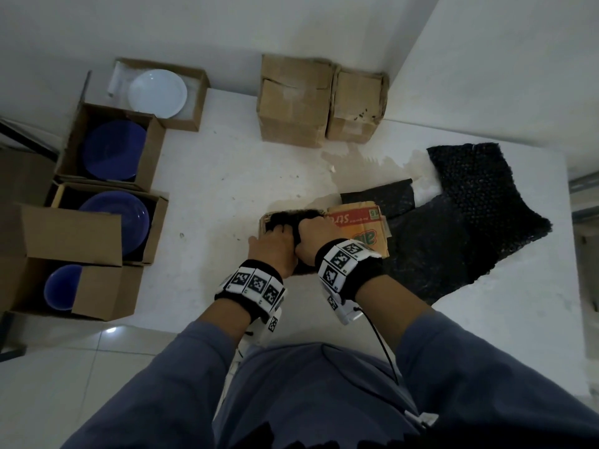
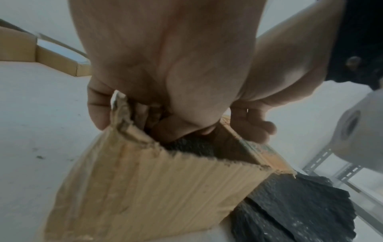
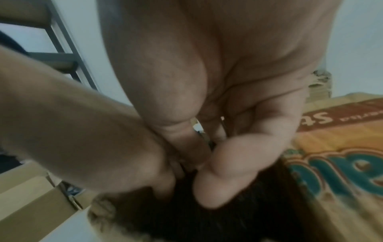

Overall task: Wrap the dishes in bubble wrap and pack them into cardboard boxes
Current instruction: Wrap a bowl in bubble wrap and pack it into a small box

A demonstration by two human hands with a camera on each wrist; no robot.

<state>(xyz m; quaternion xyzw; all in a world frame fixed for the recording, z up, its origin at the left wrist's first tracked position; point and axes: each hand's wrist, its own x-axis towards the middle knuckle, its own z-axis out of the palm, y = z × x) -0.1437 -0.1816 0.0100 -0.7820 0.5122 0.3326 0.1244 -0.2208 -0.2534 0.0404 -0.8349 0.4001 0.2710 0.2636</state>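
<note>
An open cardboard box stands at the table's middle with a bundle in black bubble wrap inside; the dish in it is hidden. My left hand reaches into the box, fingers curled down onto the black bundle, little finger outside the wall. My right hand is beside it, touching it. Its thumb and fingers pinch the black wrap. The box's orange printed flap lies folded out to the right.
Loose black bubble wrap sheets lie right of the box. Open boxes holding blue plates and a white plate line the left edge. Two closed boxes stand at the back. A metal rack is off the table's right.
</note>
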